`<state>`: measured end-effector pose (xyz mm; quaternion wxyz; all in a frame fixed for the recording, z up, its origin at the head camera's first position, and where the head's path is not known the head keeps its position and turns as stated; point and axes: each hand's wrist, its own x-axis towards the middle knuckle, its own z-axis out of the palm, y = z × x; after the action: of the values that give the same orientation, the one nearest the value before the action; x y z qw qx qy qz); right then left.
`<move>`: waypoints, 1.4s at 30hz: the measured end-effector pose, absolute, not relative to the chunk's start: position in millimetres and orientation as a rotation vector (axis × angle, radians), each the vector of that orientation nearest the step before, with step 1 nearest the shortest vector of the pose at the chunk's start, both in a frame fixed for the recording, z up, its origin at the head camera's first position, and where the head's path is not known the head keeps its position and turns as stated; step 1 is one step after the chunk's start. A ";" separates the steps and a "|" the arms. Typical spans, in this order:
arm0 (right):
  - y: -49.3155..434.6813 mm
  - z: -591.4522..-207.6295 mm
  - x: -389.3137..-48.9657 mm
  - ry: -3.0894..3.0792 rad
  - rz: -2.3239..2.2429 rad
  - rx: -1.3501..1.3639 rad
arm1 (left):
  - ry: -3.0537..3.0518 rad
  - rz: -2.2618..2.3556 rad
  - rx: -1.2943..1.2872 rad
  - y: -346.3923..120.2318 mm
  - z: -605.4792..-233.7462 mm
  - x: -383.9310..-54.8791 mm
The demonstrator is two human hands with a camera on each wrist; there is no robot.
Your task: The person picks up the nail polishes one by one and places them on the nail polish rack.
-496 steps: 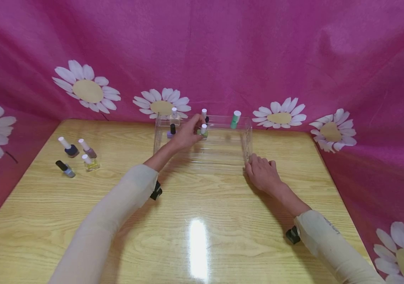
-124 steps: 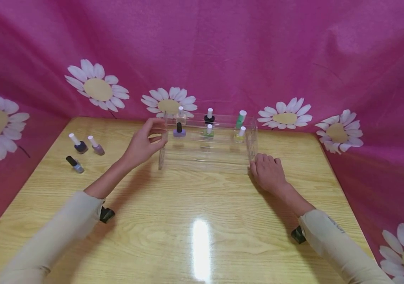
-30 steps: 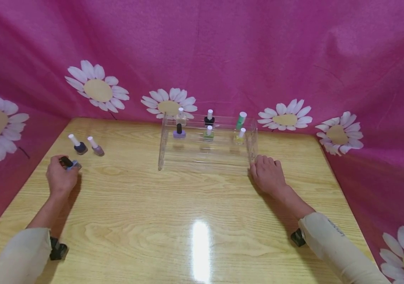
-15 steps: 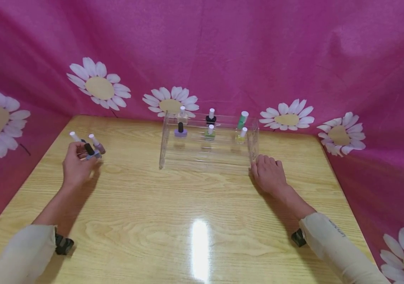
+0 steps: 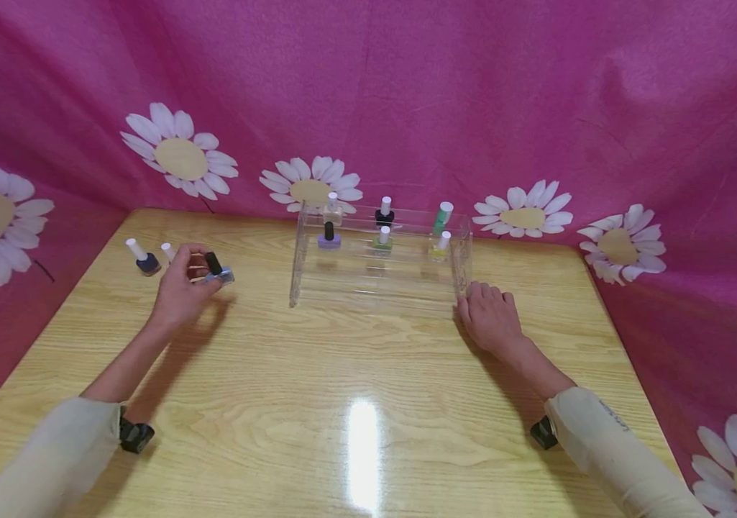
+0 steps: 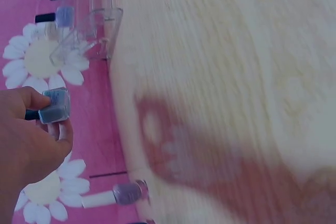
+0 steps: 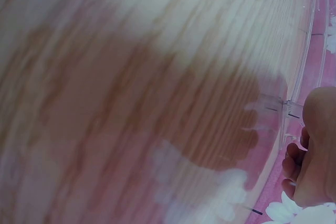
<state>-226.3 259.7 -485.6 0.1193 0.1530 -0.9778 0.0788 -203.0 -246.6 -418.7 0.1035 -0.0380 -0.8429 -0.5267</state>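
My left hand pinches a light blue nail polish bottle with a black cap, held above the table to the left of the rack. In the left wrist view, thumb and fingers grip this bottle by its glass body and cap. My right hand holds the front right corner of the clear tiered rack; in the right wrist view its fingers are curled beside the clear edge. On the rack's upper tiers stand several polishes, among them a purple one, a green one and a yellow one.
A dark navy polish with a white cap stands at the table's left. Beside it is a mauve polish, mostly behind my left hand in the head view. A pink flowered cloth hangs behind the wooden table.
The yellow polish went from the table onto the rack. My left hand then picked up the light blue polish at the left and has carried it rightward. The right hand stays at the rack's corner.
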 end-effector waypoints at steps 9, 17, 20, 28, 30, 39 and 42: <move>259.5 -484.1 -225.7 -2.888 0.238 0.439 | -2.486 -1.700 -0.372 -228.2 -418.7 -212.4; 258.9 -483.7 -224.7 -2.909 0.241 0.429 | -2.541 -1.687 -0.466 -209.5 -413.5 -221.6; 258.9 -484.8 -225.0 -2.907 0.236 0.431 | -2.555 -1.697 -0.477 -202.0 -411.1 -225.5; 258.8 -485.8 -225.6 -2.905 0.215 0.422 | -2.548 -1.733 -0.542 -182.0 -412.5 -237.4; 258.6 -485.7 -226.0 -2.897 0.215 0.423 | -2.538 -1.741 -0.557 -176.8 -413.8 -240.4; 258.6 -484.8 -225.1 -2.862 0.226 0.434 | -2.520 -1.733 -0.619 -158.5 -416.8 -252.6; 258.9 -484.8 -225.0 -2.864 0.227 0.432 | -2.526 -1.708 -0.631 -153.2 -416.1 -255.8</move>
<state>-225.0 258.9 -484.8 0.1180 0.1477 -0.9789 0.0774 -255.8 -153.2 -416.1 0.0141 -0.2025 -0.8111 -0.5485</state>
